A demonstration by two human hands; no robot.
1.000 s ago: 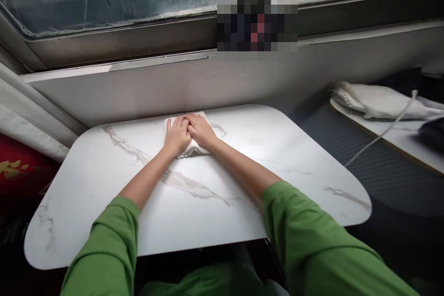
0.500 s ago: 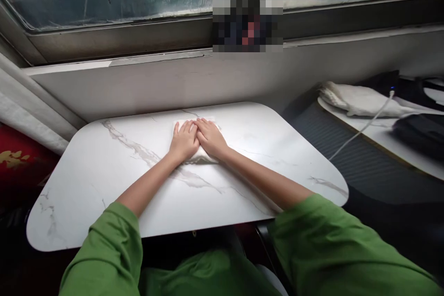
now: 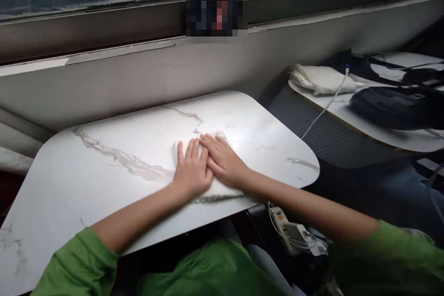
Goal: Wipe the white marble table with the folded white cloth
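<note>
A folded white cloth (image 3: 222, 190) lies flat on a white marble-patterned table (image 3: 100, 189). My left hand (image 3: 192, 169) rests palm down on the cloth, its fingers stretched out and slightly spread. Beside it, my right hand (image 3: 226, 161) also lies flat on the cloth with straight fingers, its fingertips close to the left hand's. The two hands touch near the thumbs. Most of the cloth is covered by them; its edges show in front of and behind the hands.
A second table (image 3: 367, 125) at the right carries a white cloth-like item (image 3: 326, 78), a black item (image 3: 391, 106) and a white cable (image 3: 322, 113). A power strip (image 3: 281, 224) with plugs sits below the near table edge. Behind the table stands a wall (image 3: 138, 78) under a window.
Both hands and the cloth have moved back toward me, closer to the table's near edge. My view has turned to the right, and the power strip now shows.
</note>
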